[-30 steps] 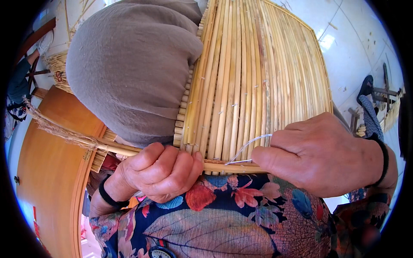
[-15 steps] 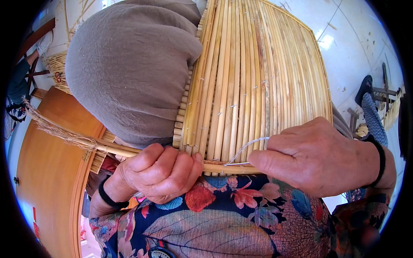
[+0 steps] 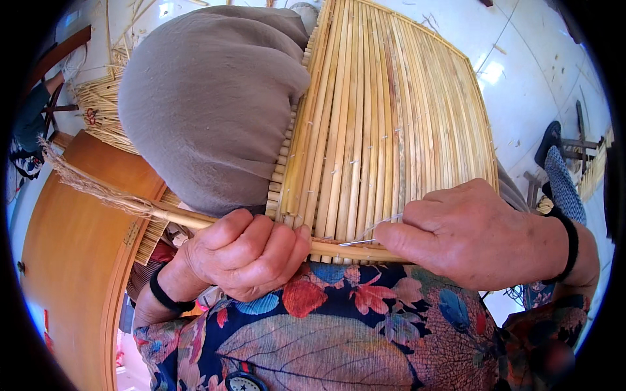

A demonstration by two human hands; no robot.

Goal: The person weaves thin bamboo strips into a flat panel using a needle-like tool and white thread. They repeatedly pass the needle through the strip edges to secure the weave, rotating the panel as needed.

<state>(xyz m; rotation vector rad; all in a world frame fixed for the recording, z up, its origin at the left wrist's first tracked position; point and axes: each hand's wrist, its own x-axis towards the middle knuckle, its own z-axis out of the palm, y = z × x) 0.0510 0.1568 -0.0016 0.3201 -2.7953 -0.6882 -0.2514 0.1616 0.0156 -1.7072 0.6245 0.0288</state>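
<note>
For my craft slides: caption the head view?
Left hand grips the cane edge rod of a reed mat; right hand pushes a needle.

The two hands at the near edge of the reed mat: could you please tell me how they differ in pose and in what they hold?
The left hand is curled, its fingers wrapped over the thick edge rod; the right hand lies flatter and pinches a thin metal needle at its fingertips. The left hand grips beside the grey cloth bundle; the right rests against the bare reed mat. Both wear a black wristband and meet at the mat's near edge.
</note>
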